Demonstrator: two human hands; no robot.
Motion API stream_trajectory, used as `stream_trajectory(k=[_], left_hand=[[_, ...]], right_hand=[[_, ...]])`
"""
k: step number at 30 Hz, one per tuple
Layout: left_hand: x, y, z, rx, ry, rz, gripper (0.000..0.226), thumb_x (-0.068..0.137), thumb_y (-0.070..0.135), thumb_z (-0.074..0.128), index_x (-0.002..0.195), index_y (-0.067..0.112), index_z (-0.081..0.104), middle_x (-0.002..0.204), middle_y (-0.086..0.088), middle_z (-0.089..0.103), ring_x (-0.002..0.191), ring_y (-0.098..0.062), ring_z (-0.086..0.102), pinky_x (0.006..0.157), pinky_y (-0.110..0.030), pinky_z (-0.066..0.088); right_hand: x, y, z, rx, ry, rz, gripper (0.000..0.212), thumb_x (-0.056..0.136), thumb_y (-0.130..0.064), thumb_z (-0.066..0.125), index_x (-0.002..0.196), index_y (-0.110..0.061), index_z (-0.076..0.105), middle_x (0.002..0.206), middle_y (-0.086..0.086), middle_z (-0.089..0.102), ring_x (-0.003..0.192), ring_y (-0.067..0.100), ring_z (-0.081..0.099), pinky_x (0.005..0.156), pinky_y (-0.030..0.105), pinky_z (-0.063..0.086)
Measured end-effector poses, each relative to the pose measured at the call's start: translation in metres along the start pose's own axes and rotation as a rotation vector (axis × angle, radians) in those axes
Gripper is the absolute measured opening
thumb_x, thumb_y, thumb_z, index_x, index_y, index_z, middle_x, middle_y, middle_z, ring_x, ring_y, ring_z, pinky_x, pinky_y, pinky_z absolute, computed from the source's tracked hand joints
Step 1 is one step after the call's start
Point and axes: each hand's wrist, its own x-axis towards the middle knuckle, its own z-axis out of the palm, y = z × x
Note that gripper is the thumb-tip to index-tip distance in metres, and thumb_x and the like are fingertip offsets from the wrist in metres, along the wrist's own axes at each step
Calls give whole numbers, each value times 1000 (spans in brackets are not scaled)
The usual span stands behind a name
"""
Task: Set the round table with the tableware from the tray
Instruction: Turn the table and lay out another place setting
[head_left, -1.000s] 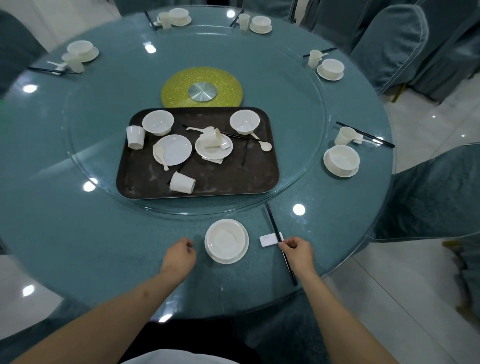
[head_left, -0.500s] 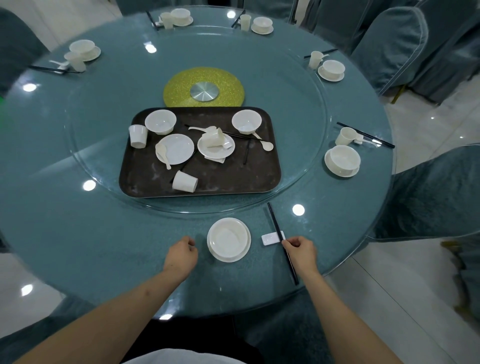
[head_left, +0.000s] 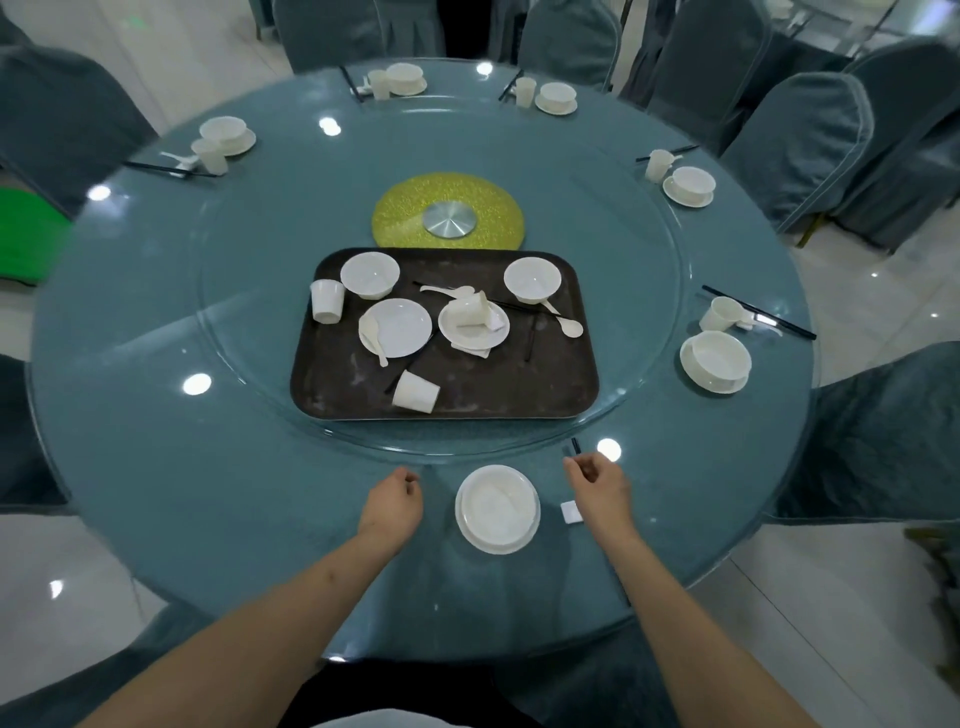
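My left hand (head_left: 392, 506) rests loosely curled and holding nothing on the teal round glass-topped table (head_left: 156, 467), just left of the white bowl stacked on its white saucer (head_left: 497, 509); beyond them the dark brown rectangular tray (head_left: 561, 384) holds two white bowls, two saucers, cups, spoons and black chopsticks. Right of the stack lies a small white rest (head_left: 570, 511). My right hand (head_left: 600, 486), near the table's edge, hovers with fingers curled over the black chopsticks (head_left: 575, 445); I cannot tell whether it grips them.
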Motion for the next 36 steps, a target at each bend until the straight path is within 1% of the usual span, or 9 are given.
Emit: stream_trajectory(k=[8, 12, 18, 21, 24, 26, 28, 31, 36], left_hand=[[29, -2, -39, -33, 73, 73, 21, 100, 24, 50, 91, 8, 60, 83, -5, 61, 78, -24, 55, 68, -29, 36], [40, -8, -55, -17, 78, 113, 39, 103, 31, 48, 70, 10, 45, 71, -5, 52, 72, -27, 49, 64, -34, 31], [62, -24, -72, 40, 98, 169, 45, 102, 42, 44, 67, 14, 43, 76, -11, 54, 75, -31, 51, 68, -38, 34], [65, -27, -78, 105, 100, 208, 32, 99, 38, 52, 76, 17, 49, 92, -9, 60, 88, -30, 55, 79, -42, 45], [70, -28, -81, 154, 105, 290, 10, 96, 26, 56, 99, 18, 60, 116, -1, 58, 109, -26, 54, 95, -39, 45], [71, -28, -80, 204, 75, 320, 26, 97, 21, 52, 121, 16, 60, 144, -3, 47, 133, -26, 43, 111, -37, 37], [76, -27, -82, 240, 47, 323, 39, 98, 19, 48, 137, 17, 51, 158, -2, 31, 147, -24, 26, 119, -37, 26], [83, -27, -82, 306, 12, 350, 48, 98, 17, 45, 146, 18, 41, 162, -1, 23, 151, -21, 14, 122, -36, 20], [91, -32, -79, 355, -16, 347, 57, 96, 15, 45, 151, 17, 33, 161, -1, 26, 151, -18, 15, 122, -33, 18]], right_hand=[[-5, -66, 53, -63, -106, -71, 3, 93, -24, 67, 91, -23, 69, 86, -9, 71, 82, 9, 66, 72, 23, 50], [-4, -96, 86, -98, -151, -101, 1, 92, -20, 68, 92, -20, 69, 89, -3, 71, 84, 14, 66, 72, 22, 49], [15, -124, 143, -271, -222, -216, 25, 89, -21, 76, 112, -16, 67, 107, 2, 61, 92, 15, 62, 87, 26, 50], [23, -135, 165, -354, -251, -261, 42, 86, -22, 79, 124, -12, 64, 117, 3, 55, 101, 16, 59, 93, 24, 45], [30, -145, 178, -444, -272, -312, 54, 85, -21, 80, 133, -10, 59, 131, 7, 53, 121, 22, 51, 103, 26, 38], [32, -151, 184, -492, -296, -333, 59, 86, -22, 79, 139, -10, 55, 138, 7, 49, 128, 24, 46, 109, 29, 36], [36, -157, 191, -526, -326, -341, 64, 88, -25, 77, 143, -12, 49, 143, 6, 46, 132, 24, 42, 112, 32, 36], [44, -165, 199, -595, -368, -368, 70, 88, -27, 77, 148, -12, 44, 147, 5, 43, 135, 26, 40, 114, 36, 36], [58, -169, 208, -697, -434, -392, 71, 87, -29, 76, 148, -11, 43, 146, 6, 44, 132, 27, 42, 114, 38, 36]])
